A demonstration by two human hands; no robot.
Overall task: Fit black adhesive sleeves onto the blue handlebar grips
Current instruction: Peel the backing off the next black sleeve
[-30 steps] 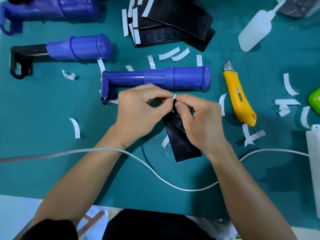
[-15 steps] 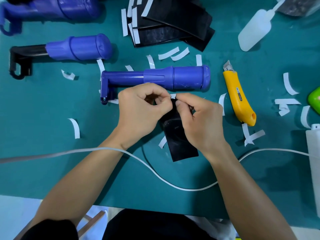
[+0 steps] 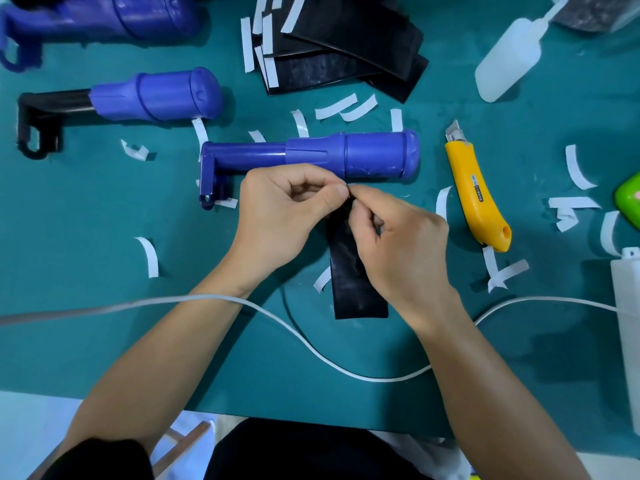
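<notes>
black sleeve has been swung straighter over the counter just beside the blue handlebar, top edge pinched by left grip and right grip; liner peel judged underway, clean pull-off needed before wrapping.

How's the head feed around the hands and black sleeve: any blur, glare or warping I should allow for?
Head view, centre: left hand, right hand and black sleeve sharp, evenly lit, faint sheen on the nearest blue grip. Head view, edges: top-left blue grip smeared and stretched; white cable blurs toward the left edge.
</notes>
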